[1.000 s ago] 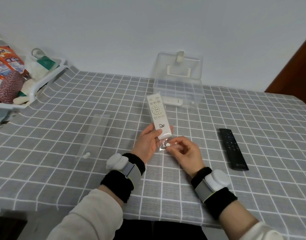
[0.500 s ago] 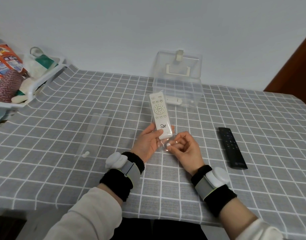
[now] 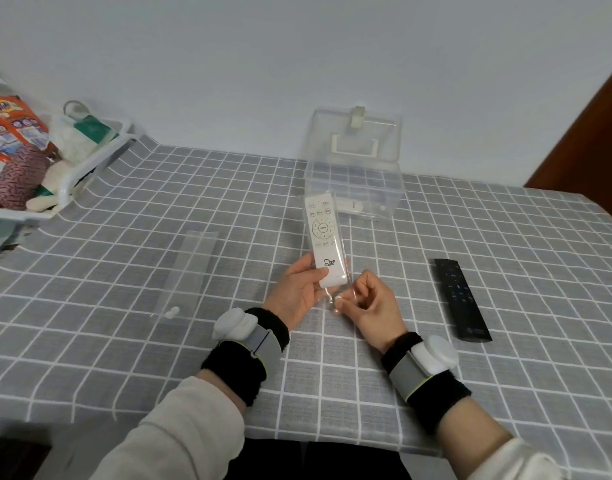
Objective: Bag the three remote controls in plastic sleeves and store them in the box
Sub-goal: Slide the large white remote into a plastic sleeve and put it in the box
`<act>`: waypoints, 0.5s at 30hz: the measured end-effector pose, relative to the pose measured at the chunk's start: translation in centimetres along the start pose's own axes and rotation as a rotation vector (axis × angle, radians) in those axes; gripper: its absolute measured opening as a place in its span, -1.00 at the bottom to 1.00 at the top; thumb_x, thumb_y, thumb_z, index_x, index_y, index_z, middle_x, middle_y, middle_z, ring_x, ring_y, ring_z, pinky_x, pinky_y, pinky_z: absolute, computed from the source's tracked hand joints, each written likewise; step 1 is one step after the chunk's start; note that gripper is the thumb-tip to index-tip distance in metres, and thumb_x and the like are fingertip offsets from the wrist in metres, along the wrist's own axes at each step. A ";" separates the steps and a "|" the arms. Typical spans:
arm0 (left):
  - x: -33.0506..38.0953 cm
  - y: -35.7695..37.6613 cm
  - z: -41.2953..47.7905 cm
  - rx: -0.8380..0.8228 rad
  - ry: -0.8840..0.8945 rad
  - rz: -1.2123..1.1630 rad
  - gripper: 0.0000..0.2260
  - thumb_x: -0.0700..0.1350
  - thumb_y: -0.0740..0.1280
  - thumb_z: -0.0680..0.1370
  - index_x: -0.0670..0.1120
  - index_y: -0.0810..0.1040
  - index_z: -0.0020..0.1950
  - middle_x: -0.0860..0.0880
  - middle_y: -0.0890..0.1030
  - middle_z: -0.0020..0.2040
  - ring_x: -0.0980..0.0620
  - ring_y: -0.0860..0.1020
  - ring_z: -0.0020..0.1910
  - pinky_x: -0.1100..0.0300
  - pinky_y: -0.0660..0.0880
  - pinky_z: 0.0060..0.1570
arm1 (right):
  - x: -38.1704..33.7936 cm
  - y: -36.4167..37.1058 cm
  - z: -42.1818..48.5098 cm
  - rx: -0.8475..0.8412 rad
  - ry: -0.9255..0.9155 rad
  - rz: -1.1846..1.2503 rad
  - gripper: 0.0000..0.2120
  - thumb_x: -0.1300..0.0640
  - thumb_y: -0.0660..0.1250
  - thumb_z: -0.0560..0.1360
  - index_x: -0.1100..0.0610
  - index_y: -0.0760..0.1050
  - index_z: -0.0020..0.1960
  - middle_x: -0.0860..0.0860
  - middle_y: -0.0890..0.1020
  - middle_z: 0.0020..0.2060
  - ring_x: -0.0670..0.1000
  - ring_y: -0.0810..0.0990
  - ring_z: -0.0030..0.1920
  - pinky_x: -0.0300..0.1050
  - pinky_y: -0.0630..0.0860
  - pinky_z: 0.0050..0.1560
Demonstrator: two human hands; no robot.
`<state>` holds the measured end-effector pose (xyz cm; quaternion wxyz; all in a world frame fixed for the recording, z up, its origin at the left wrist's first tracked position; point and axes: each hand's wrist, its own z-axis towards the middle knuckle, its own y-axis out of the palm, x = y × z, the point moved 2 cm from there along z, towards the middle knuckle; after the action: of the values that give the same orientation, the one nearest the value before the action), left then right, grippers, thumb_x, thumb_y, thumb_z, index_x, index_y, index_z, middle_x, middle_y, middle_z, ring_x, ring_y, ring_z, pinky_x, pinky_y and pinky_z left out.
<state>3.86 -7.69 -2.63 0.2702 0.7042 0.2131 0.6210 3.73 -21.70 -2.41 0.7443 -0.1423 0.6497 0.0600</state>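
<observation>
Above the table [image 3: 332, 368], sealing the sleeve [image 3: 335, 299]: left hand [image 3: 297, 292] gripping the bagged remote [image 3: 325, 237], right hand [image 3: 373, 303] pinching its slider. Next, probably into the box [image 3: 353, 181].

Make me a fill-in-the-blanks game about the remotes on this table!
1. The left hand holds a ____ remote inside a clear sleeve.
2. The black remote lies on the table beside the ____ hand.
3. One white remote already lies inside the clear ____.
4. An empty sleeve lies flat on the checked ____.

Missing words: white; right; box; tablecloth
</observation>
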 end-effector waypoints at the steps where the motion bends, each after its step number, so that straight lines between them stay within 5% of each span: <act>1: 0.1 0.0 0.1 0.044 0.029 0.021 -0.70 -0.33 0.17 0.55 -0.19 0.45 0.27 -0.18 0.59 0.16 -0.06 0.59 0.09 0.12 0.58 0.04 | -0.2 0.0 0.0 -0.004 0.001 -0.001 -0.57 0.52 0.31 0.35 0.11 0.15 -0.31 0.11 0.38 -0.46 -0.07 0.43 -0.46 -0.30 0.45 -0.39; 4: 0.2 -0.3 0.0 0.170 0.115 0.100 -0.76 -0.27 0.23 0.54 -0.13 0.54 0.18 -0.04 0.68 0.00 0.03 0.65 -0.02 0.22 0.58 -0.11 | -0.6 -0.1 0.1 -0.042 0.043 0.027 -0.64 0.53 0.28 0.36 0.13 0.23 -0.25 0.19 0.41 -0.38 0.06 0.43 -0.39 -0.19 0.45 -0.36; 9: 0.7 0.2 0.3 0.155 0.152 0.188 -0.76 -0.20 0.29 0.52 -0.05 0.56 0.18 -0.07 0.66 0.09 -0.04 0.63 0.05 0.18 0.57 -0.08 | -1.8 -1.0 1.3 -0.178 0.149 0.092 -0.51 0.45 0.29 0.42 0.11 0.28 0.25 0.18 0.54 -0.24 0.07 0.52 -0.26 -0.12 0.50 -0.19; 15: 2.1 2.3 2.1 0.080 0.154 0.428 -0.78 -0.14 0.28 0.54 -0.01 0.55 0.18 -0.05 0.66 0.08 -0.01 0.63 0.06 0.11 0.58 0.01 | -4.2 -2.5 4.5 -0.106 0.142 0.041 -0.77 0.29 0.30 0.46 0.28 0.46 0.12 0.12 0.65 -0.12 0.04 0.61 -0.23 -0.18 0.56 -0.23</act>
<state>6.17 -8.36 0.32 0.0869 0.6941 0.1035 0.7071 8.09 -22.42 2.54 0.6865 -0.1719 0.6995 0.0991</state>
